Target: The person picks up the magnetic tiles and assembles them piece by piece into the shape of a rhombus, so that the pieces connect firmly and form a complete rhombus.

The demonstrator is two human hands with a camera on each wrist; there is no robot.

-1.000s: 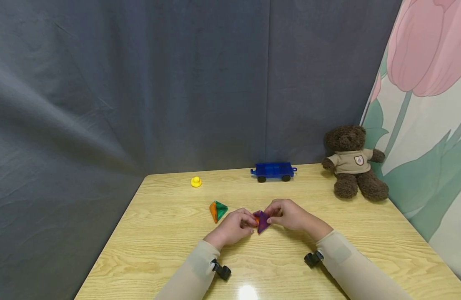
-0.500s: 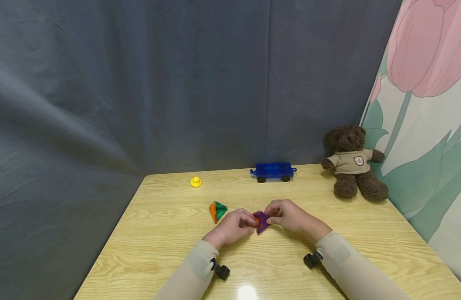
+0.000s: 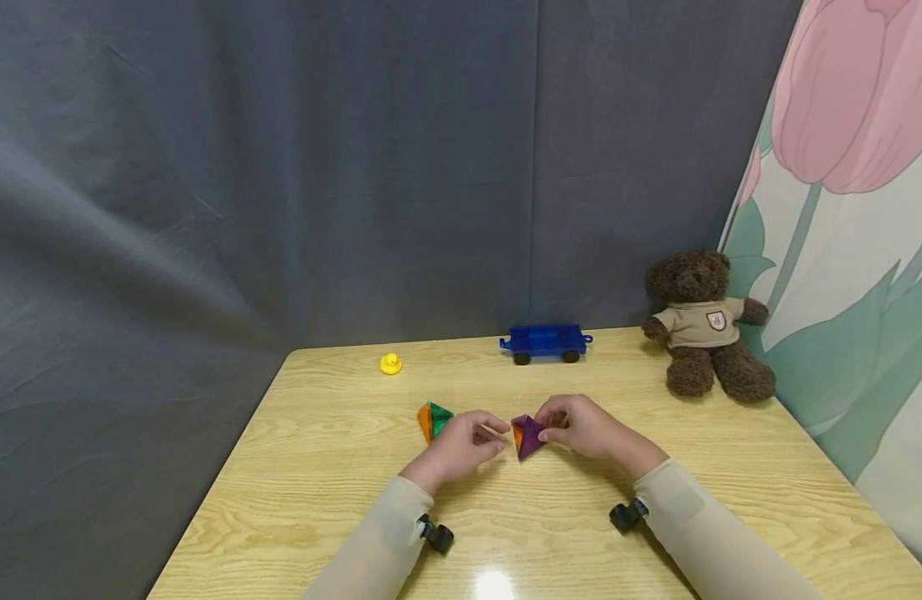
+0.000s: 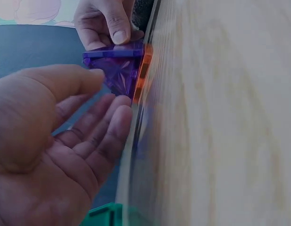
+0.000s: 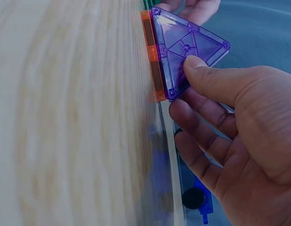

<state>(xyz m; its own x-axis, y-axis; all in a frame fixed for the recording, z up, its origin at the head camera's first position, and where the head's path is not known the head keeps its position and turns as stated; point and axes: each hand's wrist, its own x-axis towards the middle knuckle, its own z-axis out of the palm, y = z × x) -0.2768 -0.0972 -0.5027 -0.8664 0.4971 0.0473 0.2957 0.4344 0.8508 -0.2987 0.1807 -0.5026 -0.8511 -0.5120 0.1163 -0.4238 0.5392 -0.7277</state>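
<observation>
Right of centre on the table, in the head view, my right hand (image 3: 577, 427) pinches a small pyramid of magnetic tiles between thumb and fingers. Its sides are see-through purple triangle tiles (image 5: 171, 35), and an orange tile (image 5: 154, 56) forms the face against the table. My left hand (image 3: 461, 446) stands just to the left with fingers loosely bent and thumb apart, holding nothing. A small gap shows between its fingertips and the pyramid in the head view. Behind the left hand, partly hidden by it, lies a second shape of green (image 3: 441, 415) and orange tiles.
A yellow rubber duck (image 3: 390, 364) sits at the back left of the wooden table (image 3: 318, 500). A blue toy wagon (image 3: 545, 340) with black wheels stands near the back edge. At the back right a brown teddy bear (image 3: 689, 279) in a beige shirt leans upright.
My left hand has let go of the purple pyramid and drawn back a little to the left, overlapping the green shape. The right hand has shifted the pyramid slightly right.
</observation>
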